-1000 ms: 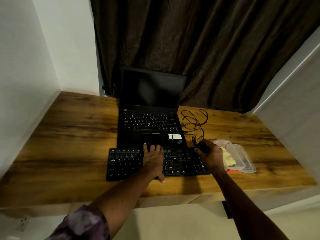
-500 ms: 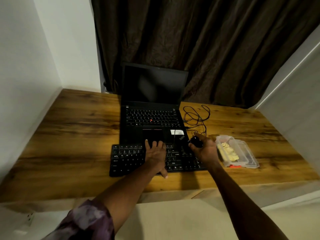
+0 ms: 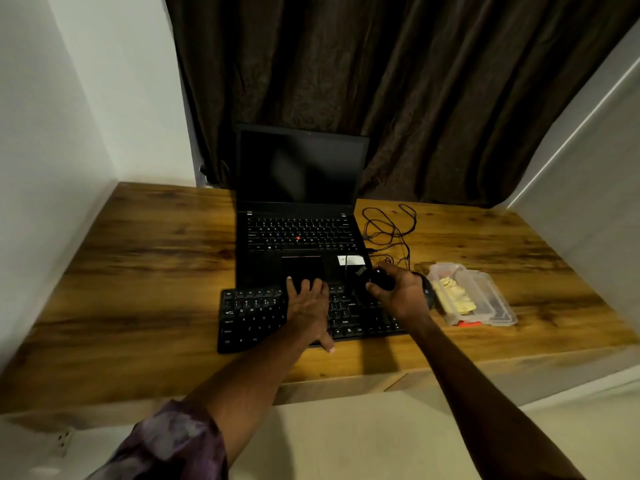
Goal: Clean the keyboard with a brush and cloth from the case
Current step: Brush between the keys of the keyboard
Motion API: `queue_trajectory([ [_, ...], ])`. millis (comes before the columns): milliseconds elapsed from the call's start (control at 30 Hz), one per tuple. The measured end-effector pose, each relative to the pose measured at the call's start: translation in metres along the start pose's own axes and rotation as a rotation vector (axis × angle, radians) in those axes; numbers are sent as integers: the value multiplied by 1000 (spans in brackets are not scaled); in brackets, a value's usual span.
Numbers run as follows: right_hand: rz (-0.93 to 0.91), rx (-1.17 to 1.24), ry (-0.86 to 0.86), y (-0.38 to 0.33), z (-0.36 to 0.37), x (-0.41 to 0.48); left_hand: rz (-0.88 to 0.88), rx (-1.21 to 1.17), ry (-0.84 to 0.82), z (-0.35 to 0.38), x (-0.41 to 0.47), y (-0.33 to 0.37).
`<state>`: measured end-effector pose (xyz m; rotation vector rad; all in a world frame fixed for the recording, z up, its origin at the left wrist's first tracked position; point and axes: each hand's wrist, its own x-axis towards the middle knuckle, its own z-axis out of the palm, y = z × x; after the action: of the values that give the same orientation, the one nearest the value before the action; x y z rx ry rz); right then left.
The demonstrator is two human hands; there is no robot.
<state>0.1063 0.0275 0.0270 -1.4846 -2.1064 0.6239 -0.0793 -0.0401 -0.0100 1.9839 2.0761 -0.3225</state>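
A black keyboard [image 3: 252, 317] lies on the wooden desk in front of the laptop. My left hand [image 3: 309, 306] rests flat on its middle, fingers spread, holding nothing. My right hand [image 3: 401, 296] is closed around a small black brush [image 3: 382, 281] at the keyboard's upper right, by the laptop's front corner; the bristles are hidden. To the right an open clear plastic case [image 3: 491, 299] holds a yellowish cloth [image 3: 452, 296].
An open black laptop [image 3: 298, 237] with a dark screen stands behind the keyboard. A tangled black cable [image 3: 388, 226] lies to its right. White walls close in both sides of the desk [image 3: 145, 271], and a dark curtain hangs behind.
My right hand with the brush has moved left along the keyboard's upper edge, from its right end toward the laptop's corner. My left hand has stayed flat on the keys.
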Motion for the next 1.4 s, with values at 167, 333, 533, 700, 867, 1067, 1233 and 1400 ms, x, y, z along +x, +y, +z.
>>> queue_trajectory([
  [167,56,-74,68,18,-23,-5,8,-6,8,1,0,0],
  [333,70,-67,-5,8,-13,-6,7,-2,12,2,1,0],
  [533,70,18,-31,13,-7,-5,9,-3,13,2,1,0],
  [700,142,-10,76,28,-27,-13,13,-2,16,3,1,-1],
  [867,93,-51,0,17,-18,-16,13,1,10,2,0,-1],
  [1067,118,-16,-87,26,-18,-16,17,8,20,1,-1,-1],
  [1233,110,-96,21,50,-36,-21,12,-24,29,3,0,-1],
  [1400,113,-140,33,50,-27,-22,19,-23,30,4,1,-1],
])
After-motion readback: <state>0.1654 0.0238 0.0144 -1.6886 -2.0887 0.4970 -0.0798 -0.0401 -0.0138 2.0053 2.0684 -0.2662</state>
